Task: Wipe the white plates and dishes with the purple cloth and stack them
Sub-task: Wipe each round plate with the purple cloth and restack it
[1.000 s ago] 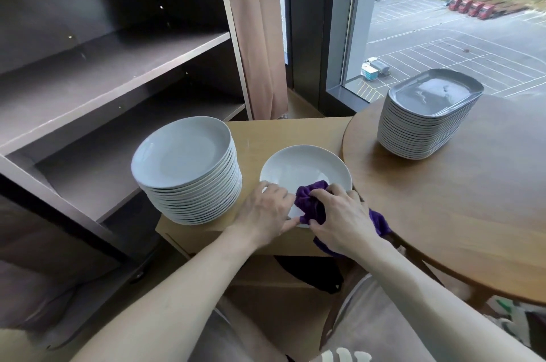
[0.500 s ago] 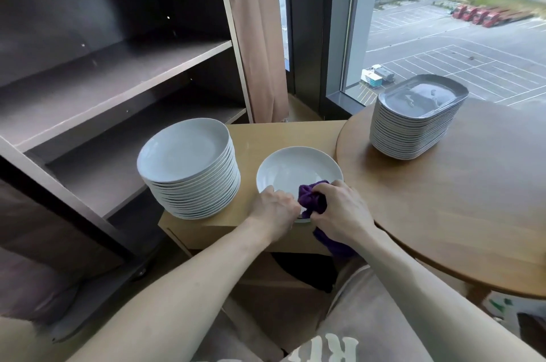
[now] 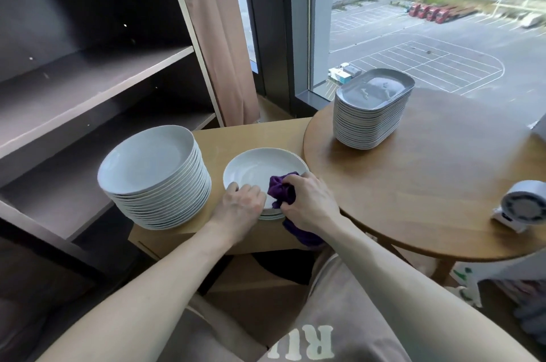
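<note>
A white round plate [image 3: 260,168] lies on top of a low pile of two or three plates on the small wooden stand [image 3: 254,134]. My left hand [image 3: 242,202] holds its near rim, fingers curled over the edge. My right hand [image 3: 310,202] grips the bunched purple cloth [image 3: 280,191] and presses it on the plate's near right part; the cloth's tail hangs below my wrist. A tall stack of white round plates [image 3: 153,175] stands to the left. A stack of white oblong dishes [image 3: 372,110] stands on the round table.
The round wooden table [image 3: 428,184] fills the right side, with a small white fan [image 3: 520,205] at its right edge. Dark open shelves [image 3: 88,80] stand on the left. A curtain [image 3: 224,36] and a window are behind the stand.
My right hand has shifted the cloth slightly right along the plate's near rim. My left hand stays on the rim. The camera view has drifted, showing the fan at right.
</note>
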Demonstrator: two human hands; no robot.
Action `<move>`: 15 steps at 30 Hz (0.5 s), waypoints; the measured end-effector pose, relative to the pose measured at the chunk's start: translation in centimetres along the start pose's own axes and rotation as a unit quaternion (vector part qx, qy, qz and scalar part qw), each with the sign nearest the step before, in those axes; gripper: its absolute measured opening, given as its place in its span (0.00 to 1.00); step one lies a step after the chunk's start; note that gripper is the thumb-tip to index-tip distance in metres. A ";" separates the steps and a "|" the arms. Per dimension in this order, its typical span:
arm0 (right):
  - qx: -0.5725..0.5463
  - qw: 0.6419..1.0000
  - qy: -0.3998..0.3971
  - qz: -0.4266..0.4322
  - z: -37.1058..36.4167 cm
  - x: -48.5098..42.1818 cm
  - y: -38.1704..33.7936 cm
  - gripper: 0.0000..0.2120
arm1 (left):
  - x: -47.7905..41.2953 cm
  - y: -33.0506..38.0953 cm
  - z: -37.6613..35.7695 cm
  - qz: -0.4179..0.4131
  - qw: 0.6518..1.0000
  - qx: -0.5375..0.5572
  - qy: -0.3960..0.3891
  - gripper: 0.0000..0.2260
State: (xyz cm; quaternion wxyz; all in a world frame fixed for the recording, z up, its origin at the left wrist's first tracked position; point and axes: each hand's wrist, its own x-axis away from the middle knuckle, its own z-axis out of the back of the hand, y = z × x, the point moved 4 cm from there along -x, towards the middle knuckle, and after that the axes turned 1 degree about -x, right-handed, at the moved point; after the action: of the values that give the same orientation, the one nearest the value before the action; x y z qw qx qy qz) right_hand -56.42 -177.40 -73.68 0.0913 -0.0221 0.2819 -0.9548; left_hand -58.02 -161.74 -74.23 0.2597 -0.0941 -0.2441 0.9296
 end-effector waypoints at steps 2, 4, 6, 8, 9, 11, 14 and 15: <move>-0.004 1.000 0.009 0.000 0.1 0.0 0.0 0.20 | -0.1 -0.2 0.6 -0.020 0.999 -0.020 0.027 0.11; 0.007 1.000 0.021 0.005 0.2 0.0 -0.1 0.21 | -0.2 -0.3 1.3 -0.041 0.997 -0.029 0.061 0.10; 0.025 0.999 0.037 0.011 0.1 0.1 -0.2 0.20 | -0.4 -0.6 1.8 -0.065 0.995 -0.028 0.074 0.09; 0.028 0.998 0.054 0.012 0.2 0.1 -0.3 0.19 | -0.5 -1.2 2.4 -0.084 0.992 -0.042 0.078 0.10; 0.024 0.998 0.062 0.010 0.2 0.2 -0.4 0.18 | -0.6 -1.6 2.8 -0.089 0.991 -0.053 0.078 0.10; 0.008 0.997 0.076 0.002 0.5 0.2 -0.4 0.17 | -0.8 -2.4 3.4 -0.093 0.991 -0.067 0.075 0.11; -0.008 0.995 0.096 0.000 0.8 0.2 -0.3 0.16 | -0.8 -3.7 4.3 -0.086 0.989 -0.078 0.087 0.16; -0.009 0.995 0.100 0.002 0.9 0.1 -0.2 0.16 | -0.8 -4.2 4.6 -0.082 0.989 -0.082 0.094 0.17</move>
State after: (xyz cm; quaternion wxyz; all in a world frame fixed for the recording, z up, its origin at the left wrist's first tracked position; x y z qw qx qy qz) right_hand -56.51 -177.72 -72.80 0.0642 0.0730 0.2979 -0.9496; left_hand -56.88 -160.93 -68.09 0.3481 -0.1821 -0.3008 0.8690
